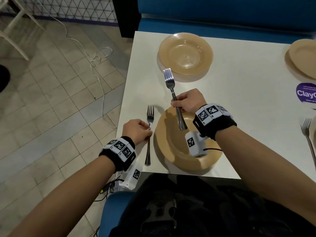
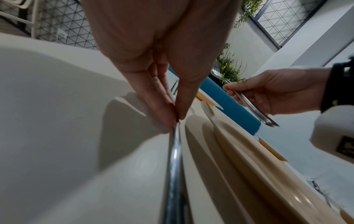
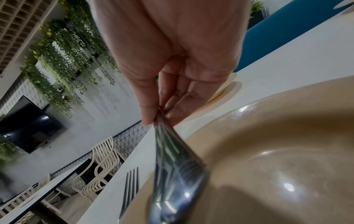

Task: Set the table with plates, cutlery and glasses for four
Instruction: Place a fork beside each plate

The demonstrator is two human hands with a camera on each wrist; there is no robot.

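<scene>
A tan near plate (image 1: pixel 172 147) sits at the table's front edge. Just left of it a steel fork (image 1: pixel 149 134) lies on the white table (image 1: pixel 239 100), and my left hand (image 1: pixel 136 130) pinches its handle (image 2: pixel 175 151) between thumb and fingertips. My right hand (image 1: pixel 188 100) hovers above the near plate (image 3: pixel 268 151) and grips two stacked forks (image 1: pixel 172 94) by their handles (image 3: pixel 172 159), tines pointing at a second tan plate (image 1: pixel 185 53) across the table. The lying fork's tines (image 3: pixel 131 181) show beside the plate rim.
Stacked tan plates (image 1: pixel 301 59) sit at the right edge, a purple sticker (image 1: pixel 306 94) below them, and another fork (image 1: pixel 307 132) lies at the far right. A blue bench (image 1: pixel 222 12) backs the table. Tiled floor with a white cable (image 1: pixel 95 65) lies left.
</scene>
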